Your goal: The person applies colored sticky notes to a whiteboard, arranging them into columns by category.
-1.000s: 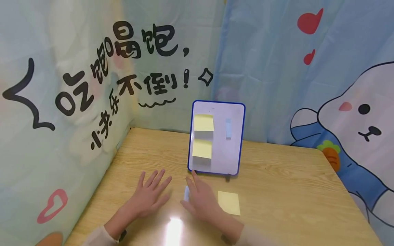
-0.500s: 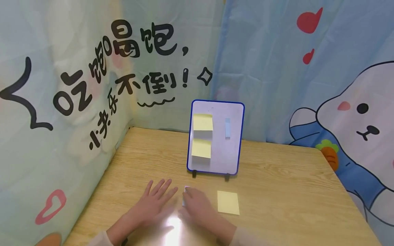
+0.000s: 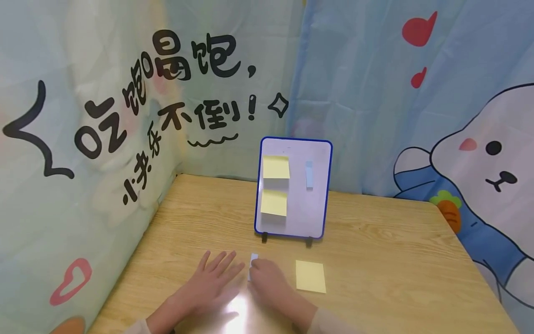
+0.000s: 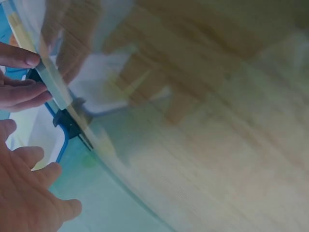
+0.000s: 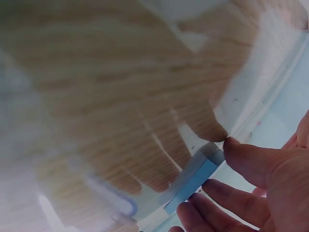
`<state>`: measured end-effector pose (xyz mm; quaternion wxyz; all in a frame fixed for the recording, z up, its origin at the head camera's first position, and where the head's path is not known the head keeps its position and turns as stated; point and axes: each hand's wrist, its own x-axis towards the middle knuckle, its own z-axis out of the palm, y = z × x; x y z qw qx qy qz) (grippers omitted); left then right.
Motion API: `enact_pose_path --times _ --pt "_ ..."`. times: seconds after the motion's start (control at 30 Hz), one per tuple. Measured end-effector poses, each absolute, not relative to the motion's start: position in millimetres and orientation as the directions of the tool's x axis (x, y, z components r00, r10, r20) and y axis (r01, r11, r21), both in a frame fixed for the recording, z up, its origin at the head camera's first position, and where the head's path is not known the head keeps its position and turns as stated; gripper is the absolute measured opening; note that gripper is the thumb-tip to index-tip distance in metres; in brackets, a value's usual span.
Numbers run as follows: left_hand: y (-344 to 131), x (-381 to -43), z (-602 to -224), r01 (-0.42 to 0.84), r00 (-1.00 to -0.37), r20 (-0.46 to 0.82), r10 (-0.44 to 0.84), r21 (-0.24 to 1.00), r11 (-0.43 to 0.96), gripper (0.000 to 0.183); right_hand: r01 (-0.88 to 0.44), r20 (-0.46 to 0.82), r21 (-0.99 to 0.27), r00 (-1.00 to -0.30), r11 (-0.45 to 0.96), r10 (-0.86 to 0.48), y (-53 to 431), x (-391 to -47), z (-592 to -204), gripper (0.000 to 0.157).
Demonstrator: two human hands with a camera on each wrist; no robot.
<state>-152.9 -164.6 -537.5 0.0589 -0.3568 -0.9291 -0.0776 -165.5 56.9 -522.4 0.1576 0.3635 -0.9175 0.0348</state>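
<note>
In the head view my right hand point(image 3: 271, 282) bends over a narrow pale-blue sticky note pad point(image 3: 253, 256) on the table, covering most of it. The right wrist view shows that blue pad point(image 5: 195, 182) lying flat, pinched with the thumb at one end and fingertips along its long side. To its left, my left hand point(image 3: 212, 279) is held low over the table with its fingers spread and nothing in them. A square yellow sticky note pad point(image 3: 310, 277) lies just right of my right hand.
Behind the hands a small blue-framed whiteboard point(image 3: 303, 208) stands on black feet. It carries an upper yellow sticky note point(image 3: 276, 167), a lower yellow sticky note point(image 3: 273, 202) and a blue strip point(image 3: 309, 175) on the right. A printed cloth point(image 3: 354, 93) borders the wooden table point(image 3: 396, 269).
My right hand has drawn back from near the whiteboard's foot, and its fingers have curled onto the blue pad. The left hand has shifted slightly right and nearer, still spread.
</note>
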Motion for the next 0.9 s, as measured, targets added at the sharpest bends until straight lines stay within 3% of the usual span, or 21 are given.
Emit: enact_pose_path --times 0.17,0.53,0.9 --pt "-164.1 -152.0 -539.5 0.680 -0.727 0.193 0.659 0.061 0.731 0.053 -0.667 0.302 0.037 -0.702 0.744 -0.645 56.0 -167.9 -523.6 0.018" --pt "-160.2 -154.1 -535.7 0.662 -0.750 0.132 0.649 0.128 0.739 0.054 -0.637 0.217 0.044 -0.746 0.770 -0.629 54.6 -178.3 -526.8 0.018" --pt "-158.8 -155.3 -530.8 0.674 -0.739 0.121 0.663 0.132 0.727 0.052 -0.612 0.183 0.019 -0.775 0.791 -0.605 55.0 -182.4 -520.8 0.030"
